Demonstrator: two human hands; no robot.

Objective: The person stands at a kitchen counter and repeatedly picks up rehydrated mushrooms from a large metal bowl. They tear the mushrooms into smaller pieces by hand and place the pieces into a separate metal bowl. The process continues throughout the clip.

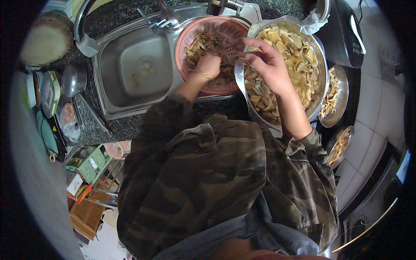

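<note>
My left hand, with a yellow bangle at the wrist, reaches down into a pink plastic colander. Its fingertips are hidden, so whether they grip anything does not show. Pale sliced mushrooms, or pieces much like them, lie in the colander around it. Over the near rim of a large stainless steel basin, my right hand has thumb and forefinger apart, pointing at the colander; I see nothing clearly held. The basin is full of similar slices sitting in liquid.
Left of the colander is a steel sink with a faucet behind. A ladle rests on the granite counter. Two smaller bowls of food, one steel bowl and another bowl, stand right. A black appliance is behind them.
</note>
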